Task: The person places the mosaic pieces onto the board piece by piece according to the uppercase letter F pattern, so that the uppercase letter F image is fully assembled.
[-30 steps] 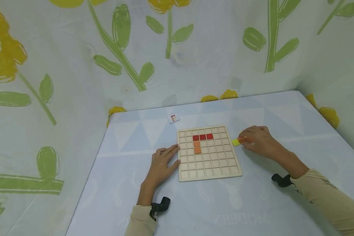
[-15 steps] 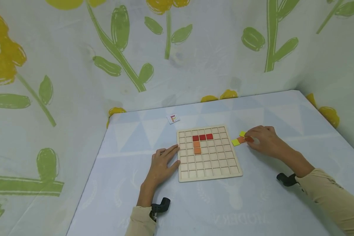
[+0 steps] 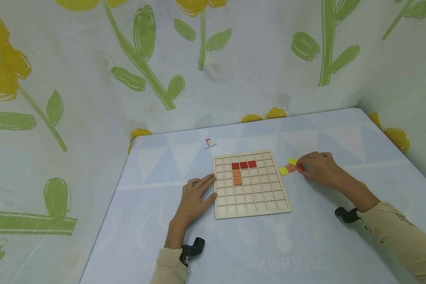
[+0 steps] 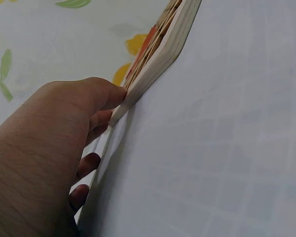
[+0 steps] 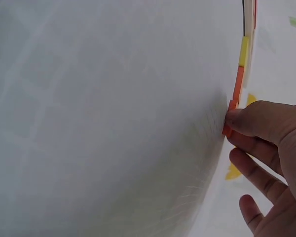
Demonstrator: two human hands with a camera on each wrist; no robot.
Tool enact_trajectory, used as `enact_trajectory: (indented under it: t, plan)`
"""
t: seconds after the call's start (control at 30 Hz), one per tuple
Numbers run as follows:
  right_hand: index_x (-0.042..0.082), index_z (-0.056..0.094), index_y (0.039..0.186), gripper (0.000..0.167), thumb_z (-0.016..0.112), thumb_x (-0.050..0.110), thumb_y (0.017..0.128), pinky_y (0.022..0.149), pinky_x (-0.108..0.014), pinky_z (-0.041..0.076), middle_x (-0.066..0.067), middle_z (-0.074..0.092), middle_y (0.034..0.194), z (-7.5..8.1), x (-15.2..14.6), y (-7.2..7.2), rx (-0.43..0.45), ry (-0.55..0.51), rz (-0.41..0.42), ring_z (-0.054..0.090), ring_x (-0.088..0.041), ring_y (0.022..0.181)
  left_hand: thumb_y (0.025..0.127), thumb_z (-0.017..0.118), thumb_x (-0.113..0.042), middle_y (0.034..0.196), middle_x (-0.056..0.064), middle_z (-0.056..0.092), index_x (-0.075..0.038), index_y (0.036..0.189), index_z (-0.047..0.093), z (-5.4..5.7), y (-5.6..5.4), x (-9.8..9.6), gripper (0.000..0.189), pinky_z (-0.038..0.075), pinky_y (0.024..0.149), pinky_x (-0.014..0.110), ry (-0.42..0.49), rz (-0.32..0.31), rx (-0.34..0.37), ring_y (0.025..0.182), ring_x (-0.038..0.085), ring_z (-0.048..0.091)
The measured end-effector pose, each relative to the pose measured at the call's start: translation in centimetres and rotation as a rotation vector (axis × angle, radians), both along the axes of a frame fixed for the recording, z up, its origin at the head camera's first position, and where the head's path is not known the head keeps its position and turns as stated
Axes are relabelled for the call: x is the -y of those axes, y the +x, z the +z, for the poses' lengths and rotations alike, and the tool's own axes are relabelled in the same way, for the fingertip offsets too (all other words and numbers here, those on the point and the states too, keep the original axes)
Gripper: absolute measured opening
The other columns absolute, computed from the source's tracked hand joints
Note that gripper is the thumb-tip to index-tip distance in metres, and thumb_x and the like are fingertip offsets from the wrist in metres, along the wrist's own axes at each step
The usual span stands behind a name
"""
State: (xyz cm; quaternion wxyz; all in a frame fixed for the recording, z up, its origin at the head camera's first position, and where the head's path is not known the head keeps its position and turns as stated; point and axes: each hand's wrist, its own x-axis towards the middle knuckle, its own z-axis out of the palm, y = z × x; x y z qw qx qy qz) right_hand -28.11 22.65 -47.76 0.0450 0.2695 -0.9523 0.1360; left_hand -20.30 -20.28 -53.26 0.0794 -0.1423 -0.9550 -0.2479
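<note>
A pale wooden grid board (image 3: 252, 197) lies on the table; three red tiles (image 3: 243, 165) form a row in its upper part. Two orange tiles (image 3: 237, 181) run down below the leftmost red one. My left hand (image 3: 195, 199) rests at the board's left side, thumb and fingertips touching its edge. To the right of the board, my right hand (image 3: 319, 167) pinches an orange tile (image 5: 226, 130) between thumb and fingers, low over the table. Beside it lie another orange tile (image 3: 290, 168), a yellow tile (image 3: 284, 171) nearer the board and a second yellow tile (image 3: 292, 161) behind.
Behind the board lies a small card (image 3: 208, 142) printed with a coloured grid pattern. The table (image 3: 135, 221) has a pale blue patterned cover. A white cloth (image 3: 234, 90) with flowers hangs beyond the table's back edge.
My right hand has shifted slightly right, away from the board, with an orange tile. The loose orange tile and the rear yellow one now show more. My left hand stays on the board's edge.
</note>
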Motion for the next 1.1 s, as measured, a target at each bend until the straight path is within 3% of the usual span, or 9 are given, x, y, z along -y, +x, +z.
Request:
enact_trajectory:
  t: [0.33, 0.67, 1.1]
  plan:
    - [0.01, 0.074, 0.097, 0.019, 0.082, 0.007, 0.08, 0.09, -0.066, 0.031, -0.01, 0.072, 0.105, 0.3, 0.2, 0.2, -0.045, 0.001, 0.032, 0.059, -0.035, 0.106, 0.096, 0.06, -0.041, 0.154, -0.014, 0.043, -0.026, 0.149, 0.051, -0.1, 0.1, 0.0, 0.056, 0.03, 0.102, 0.047, 0.007, -0.008, -0.004, 0.128, 0.022, 0.041]
    - [0.014, 0.072, 0.084, 0.022, 0.089, 0.006, 0.071, 0.084, -0.06, 0.034, -0.003, 0.073, 0.092, 0.4, 1.1, 0.8, -0.211, -0.137, 0.129, 0.062, -0.029, 0.095, 0.096, 0.059, -0.042, 0.155, -0.017, 0.04, -0.028, 0.15, 0.049, 0.0, 0.0, 0.0, 0.056, 0.028, 0.106, 0.045, 0.005, 0.001, 0.033, 0.131, 0.021, 0.039]
    - [0.011, 0.075, 0.093, 0.025, 0.087, 0.003, 0.072, 0.088, -0.055, 0.034, -0.003, 0.072, 0.098, 0.9, 3.0, 1.1, -0.177, -0.133, 0.163, 0.061, -0.027, 0.099, 0.097, 0.058, -0.042, 0.155, -0.014, 0.04, -0.027, 0.151, 0.048, 0.0, 0.0, 0.1, 0.057, 0.029, 0.104, 0.047, 0.003, -0.008, 0.025, 0.131, 0.023, 0.039]
